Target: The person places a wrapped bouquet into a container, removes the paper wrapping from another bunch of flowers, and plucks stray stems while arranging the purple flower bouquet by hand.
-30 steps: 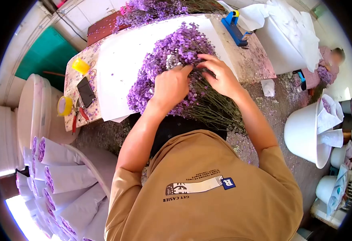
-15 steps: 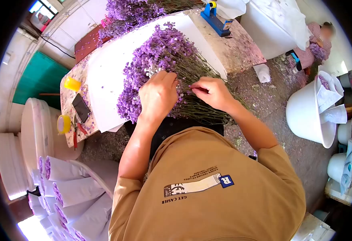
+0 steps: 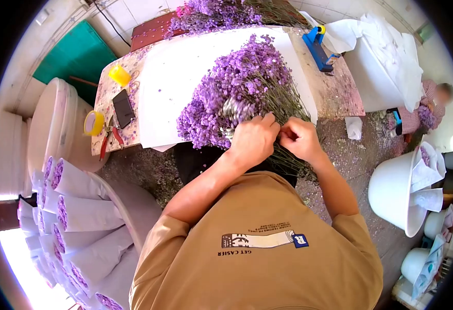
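Note:
A large bunch of purple flowers (image 3: 260, 70) lies across white paper (image 3: 167, 98) on the table, blooms to the left and thin green stems towards the lower right. My left hand (image 3: 256, 138) is closed at the near side of the bunch, around a flower sprig whose pale, blurred blooms (image 3: 238, 109) show just above the knuckles. Right beside it, over the stems, my right hand (image 3: 301, 138) is closed in a pinch. Whatever sits between its fingertips is too small to make out.
On the table's left are yellow tape rolls (image 3: 119, 75), a phone (image 3: 123, 108) and red-handled pliers (image 3: 111, 137). A blue tape dispenser (image 3: 316, 49) stands right. Wrapped bunches (image 3: 84, 209) fill a tub at lower left. A white tub (image 3: 391, 188) and another person (image 3: 425, 111) are to the right.
My left hand has come right and down, away from the blooms and close to my right hand, with the pale sprig blurred by motion. The whole view has shifted.

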A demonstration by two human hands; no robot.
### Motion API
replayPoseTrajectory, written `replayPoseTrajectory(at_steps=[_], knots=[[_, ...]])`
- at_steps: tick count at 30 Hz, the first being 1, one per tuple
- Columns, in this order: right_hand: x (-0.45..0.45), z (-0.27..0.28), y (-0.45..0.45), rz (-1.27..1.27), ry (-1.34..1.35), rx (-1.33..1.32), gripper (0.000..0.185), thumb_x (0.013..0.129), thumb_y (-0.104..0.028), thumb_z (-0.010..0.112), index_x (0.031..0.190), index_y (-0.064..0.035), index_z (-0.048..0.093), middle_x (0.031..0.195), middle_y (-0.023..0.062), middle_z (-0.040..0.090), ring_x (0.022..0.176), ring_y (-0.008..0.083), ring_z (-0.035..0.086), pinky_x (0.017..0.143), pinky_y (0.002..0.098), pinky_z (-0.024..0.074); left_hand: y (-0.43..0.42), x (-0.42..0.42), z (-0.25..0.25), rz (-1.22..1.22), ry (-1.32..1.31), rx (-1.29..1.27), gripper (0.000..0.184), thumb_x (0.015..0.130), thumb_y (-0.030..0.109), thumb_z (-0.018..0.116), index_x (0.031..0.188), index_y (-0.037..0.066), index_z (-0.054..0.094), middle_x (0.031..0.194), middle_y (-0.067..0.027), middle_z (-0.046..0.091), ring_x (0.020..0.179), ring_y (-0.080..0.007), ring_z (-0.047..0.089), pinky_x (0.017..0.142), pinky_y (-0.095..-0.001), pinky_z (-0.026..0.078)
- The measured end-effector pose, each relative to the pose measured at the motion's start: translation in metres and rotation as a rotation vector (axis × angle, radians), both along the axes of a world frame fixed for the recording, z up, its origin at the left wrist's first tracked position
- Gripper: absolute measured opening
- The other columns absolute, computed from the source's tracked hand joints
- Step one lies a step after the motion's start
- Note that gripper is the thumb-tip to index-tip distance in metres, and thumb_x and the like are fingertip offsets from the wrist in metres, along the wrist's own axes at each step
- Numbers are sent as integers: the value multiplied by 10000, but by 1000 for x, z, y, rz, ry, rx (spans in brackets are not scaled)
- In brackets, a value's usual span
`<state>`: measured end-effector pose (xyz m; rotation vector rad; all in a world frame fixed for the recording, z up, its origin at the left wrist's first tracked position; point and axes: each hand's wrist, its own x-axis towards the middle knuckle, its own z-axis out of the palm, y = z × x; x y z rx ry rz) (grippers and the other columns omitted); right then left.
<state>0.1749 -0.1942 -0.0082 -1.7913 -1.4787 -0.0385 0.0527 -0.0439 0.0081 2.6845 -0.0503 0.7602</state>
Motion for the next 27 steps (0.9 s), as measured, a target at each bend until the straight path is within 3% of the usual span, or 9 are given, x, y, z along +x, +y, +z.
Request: replayPoseTrajectory(at_steps=[3, 8, 11, 14, 16, 18, 22, 24, 27], knots=[[0, -18, 0, -189, 618, -4, 24, 814, -1, 655, 836, 2, 644, 687, -7, 599, 622, 44, 514, 541, 241, 409, -2, 5, -5, 0, -10, -67, 78, 725, 42, 662, 767, 77, 607, 785, -80, 562, 708, -279, 643, 583, -397, 536], [40, -35, 0, -348, 1030, 233, 76, 864, 12, 582, 843, 6, 655, 656, 22, 595, 554, 77, 511, 496, 248, 379, -3, -6, -11, 44, 31, -200, 78, 770, 51, 692, 749, 54, 617, 804, -87, 592, 703, -302, 649, 572, -418, 530], [40, -24, 0, -296, 931, 50, 59, 928, -8, 596, 916, 14, 649, 675, 25, 600, 565, 91, 538, 516, 251, 403, 6, -22, -2, 30, -116, -378, 75, 788, 27, 740, 834, 48, 685, 822, -97, 601, 697, -312, 632, 589, -414, 530], [24, -29, 4, -217, 831, -85, 90, 963, -65, 640, 987, 20, 659, 753, 9, 636, 632, 73, 583, 570, 242, 466, 27, -34, 21, 0, -285, -640, 35, 887, 40, 700, 858, 38, 679, 874, -63, 661, 753, -173, 630, 599, -320, 501], [24, -33, 7, -177, 791, -100, 98, 963, -70, 644, 992, 22, 660, 772, 8, 640, 636, 72, 585, 575, 242, 469, 47, -53, 37, 9, -385, -1208, 85, 988, 82, 624, 920, 59, 669, 916, -60, 661, 752, -160, 629, 682, -306, 510], [26, -30, 8, -163, 792, -127, 108, 962, -77, 651, 1005, 20, 667, 781, 10, 648, 638, 74, 588, 577, 241, 473, 71, -81, 74, 206, -598, -1317, 129, 1026, 117, 576, 981, 25, 655, 718, -37, 591, 665, -104, 547, 591, -217, 393], [31, 0, 7, -144, 826, -144, 156, 967, -103, 665, 1078, 5, 684, 811, 5, 652, 671, 75, 599, 603, 225, 466, 120, -160, 95, 45, -509, -1194, 189, 1024, 141, 553, 1017, -25, 641, 716, -28, 543, 557, -83, 408, 526, -204, 286], [53, 11, 3, -247, 759, -73, 186, 970, -143, 667, 1091, -5, 697, 803, -3, 653, 665, 72, 595, 611, 232, 475, 126, -189, 96, 309, 13, -981, 237, 968, 164, 648, 1123, -13, 672, 825, -92, 654, 696, -145, 581, 627, -252, 416], [75, 18, 7, -340, 734, 98, 173, 962, -133, 681, 1081, -12, 709, 798, -10, 653, 658, 64, 579, 607, 224, 470, 114, -183, 72, 354, 237, -128, 311, 826, 130, 762, 1107, 9, 703, 979, -125, 725, 901, -302, 670, 805, -399, 502]])
